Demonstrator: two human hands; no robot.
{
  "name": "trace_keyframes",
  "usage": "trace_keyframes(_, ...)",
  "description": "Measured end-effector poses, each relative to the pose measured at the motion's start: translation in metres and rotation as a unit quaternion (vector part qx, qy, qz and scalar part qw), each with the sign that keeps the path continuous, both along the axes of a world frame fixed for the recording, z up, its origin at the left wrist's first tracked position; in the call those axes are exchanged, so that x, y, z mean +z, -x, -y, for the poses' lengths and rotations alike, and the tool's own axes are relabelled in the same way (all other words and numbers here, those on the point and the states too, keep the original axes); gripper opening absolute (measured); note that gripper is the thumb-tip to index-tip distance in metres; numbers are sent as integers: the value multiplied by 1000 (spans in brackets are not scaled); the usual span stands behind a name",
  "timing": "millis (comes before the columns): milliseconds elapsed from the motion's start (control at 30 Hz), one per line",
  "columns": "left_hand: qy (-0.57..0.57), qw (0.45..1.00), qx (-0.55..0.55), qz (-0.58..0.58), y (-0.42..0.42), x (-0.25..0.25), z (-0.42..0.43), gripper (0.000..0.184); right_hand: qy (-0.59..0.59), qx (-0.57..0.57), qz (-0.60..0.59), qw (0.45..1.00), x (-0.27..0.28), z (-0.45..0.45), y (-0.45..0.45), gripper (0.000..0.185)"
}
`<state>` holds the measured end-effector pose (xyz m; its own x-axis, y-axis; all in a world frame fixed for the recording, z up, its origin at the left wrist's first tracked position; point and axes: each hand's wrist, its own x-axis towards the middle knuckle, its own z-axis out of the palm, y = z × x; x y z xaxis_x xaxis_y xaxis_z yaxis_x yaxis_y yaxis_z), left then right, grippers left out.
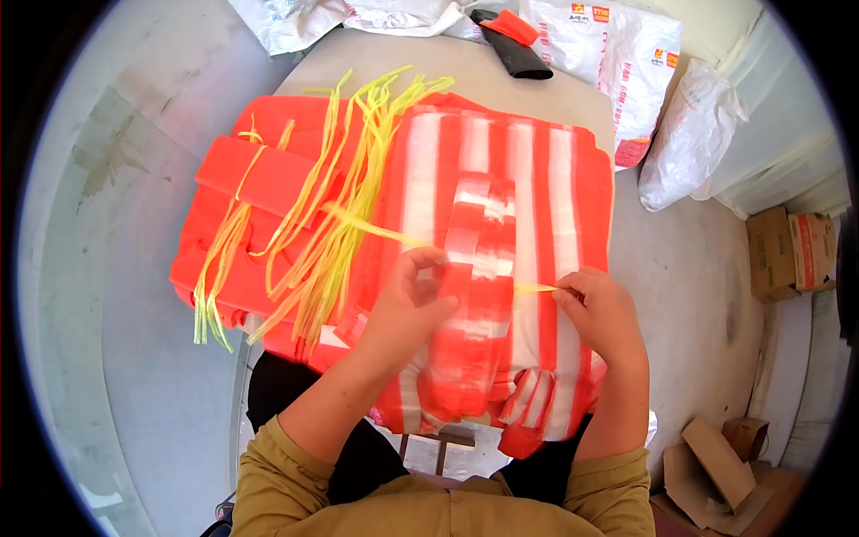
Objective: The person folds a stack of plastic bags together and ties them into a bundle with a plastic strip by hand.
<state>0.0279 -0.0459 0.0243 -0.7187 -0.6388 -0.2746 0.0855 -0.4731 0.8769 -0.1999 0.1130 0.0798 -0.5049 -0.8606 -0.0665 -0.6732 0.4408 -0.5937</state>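
A folded red-and-white striped bundle (pixel 481 224) lies lengthwise on a wider stack of striped plastic sheets (pixel 546 206). My left hand (pixel 416 300) rests at the bundle's left side, thumb and fingers curled at its edge; what they hold, if anything, is hidden. A yellow strand (pixel 380 231) runs from the left to that hand. On the bundle's right, my right hand (pixel 595 304) pinches the yellow strip that comes out from beneath the bundle. Many loose yellow strips (pixel 367 170) lie across the red stack (pixel 286 179) at the left.
The stacks lie on a beige table (pixel 380 58). Black and red items (pixel 514 45) and printed white sacks (pixel 617 63) are at its far edge. A white bag (pixel 693 134) stands at the right, with cardboard boxes (pixel 774 255) beyond and open cardboard (pixel 716 465) at lower right.
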Motion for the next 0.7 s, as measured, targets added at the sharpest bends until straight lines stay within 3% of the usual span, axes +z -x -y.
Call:
trace_keyframes(67, 36, 998, -9, 54, 0, 2, -1, 62, -7, -6, 5, 1000, 0, -4, 5, 13)
trace_keyframes(167, 272, 954, 1, 125, -1, 1, 0, 61, -4, -29, 58, 998, 4, -10, 11, 12)
trace_keyframes(267, 343, 930, 46, 123, -1, -4, 0, 53, 3, -31, 147, 989, 5, -19, 24, 13)
trace_keyframes(400, 277, 956, 38, 91, -3, -10, 1, 48, 65, -23, 278, 958, -2, -21, 31, 14)
trace_keyframes(567, 282, 957, 6, 66, -1, -12, 4, 50, 52, -8, 316, 947, -5, -12, 24, 12)
trace_keyframes(700, 185, 983, 3, 20, 1, -10, 7, 49, 77, 12, 328, 942, -7, -11, 21, 11)
